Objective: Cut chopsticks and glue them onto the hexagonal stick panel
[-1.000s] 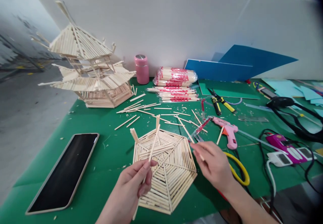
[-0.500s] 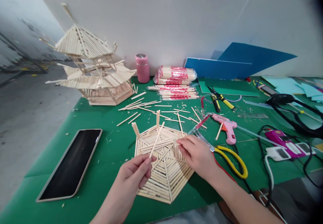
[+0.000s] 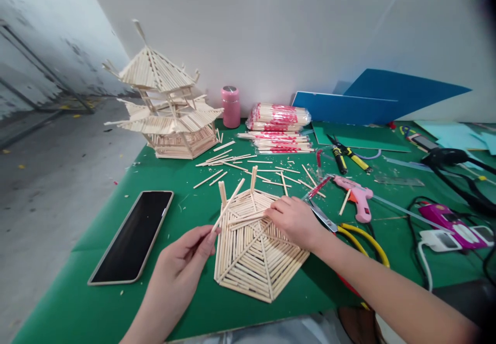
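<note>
My left hand (image 3: 184, 261) is closed, pinching one end of a slim wooden stick (image 3: 229, 203) between thumb and fingers. The stick slants up over the left edge of a hexagonal panel (image 3: 248, 266) made of wooden sticks laid side by side. Short posts of bundled sticks (image 3: 253, 180) stand at its far corners. A few loose sticks (image 3: 248, 219) lie across the panel. My right hand (image 3: 296, 222) reaches over the panel's right side, fingers curled on the right ends of those loose sticks; its fingertips are partly hidden.
A stick-built pagoda (image 3: 170, 122) stands at the back left, beside a pink flask (image 3: 231, 107) and wrapped stick bundles (image 3: 279, 116). Scattered sticks (image 3: 232, 163) lie behind the panel. To the right are a pink glue gun (image 3: 358, 197), yellow-handled scissors (image 3: 368, 238) and pliers (image 3: 349, 155). A phone (image 3: 134, 235) lies left.
My left hand has moved left and down with its stick. My right hand has shifted left, its fingertips now at the loose sticks' ends. The whole view has swung slightly left.
</note>
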### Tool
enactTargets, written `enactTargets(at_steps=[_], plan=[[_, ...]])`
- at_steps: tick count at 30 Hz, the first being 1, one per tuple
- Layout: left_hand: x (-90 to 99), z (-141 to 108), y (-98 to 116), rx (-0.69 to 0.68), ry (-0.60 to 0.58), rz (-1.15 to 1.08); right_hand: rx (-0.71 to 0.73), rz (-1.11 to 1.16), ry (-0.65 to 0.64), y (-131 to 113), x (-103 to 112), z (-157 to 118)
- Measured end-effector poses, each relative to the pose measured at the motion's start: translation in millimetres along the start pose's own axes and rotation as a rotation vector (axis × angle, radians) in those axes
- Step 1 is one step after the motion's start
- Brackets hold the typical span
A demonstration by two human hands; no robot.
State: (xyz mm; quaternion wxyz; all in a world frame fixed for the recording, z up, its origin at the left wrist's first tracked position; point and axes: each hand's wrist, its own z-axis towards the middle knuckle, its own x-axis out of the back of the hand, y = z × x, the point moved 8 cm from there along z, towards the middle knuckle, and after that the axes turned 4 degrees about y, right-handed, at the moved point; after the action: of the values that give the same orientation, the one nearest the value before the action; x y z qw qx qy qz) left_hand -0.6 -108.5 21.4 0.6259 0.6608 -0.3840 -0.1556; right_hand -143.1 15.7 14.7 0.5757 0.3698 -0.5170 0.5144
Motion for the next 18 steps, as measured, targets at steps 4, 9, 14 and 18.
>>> enactTargets(at_steps=[4,9,14,18], plan=[[-4.6,-2,20,-0.082,0.000,0.074,-0.025,0.064,0.042,5,8,1],[-37.4,-6,24,0.014,-0.135,-0.106,-0.253,0.234,0.182,14,31,-17],[-95.5,-13,6,0.293,-0.306,-0.513,-0.685,1.189,0.325,6,13,-50],[-116.7,-11,-3,0.372,-0.269,-0.624,-0.741,1.436,0.338,-16,1,-51]])
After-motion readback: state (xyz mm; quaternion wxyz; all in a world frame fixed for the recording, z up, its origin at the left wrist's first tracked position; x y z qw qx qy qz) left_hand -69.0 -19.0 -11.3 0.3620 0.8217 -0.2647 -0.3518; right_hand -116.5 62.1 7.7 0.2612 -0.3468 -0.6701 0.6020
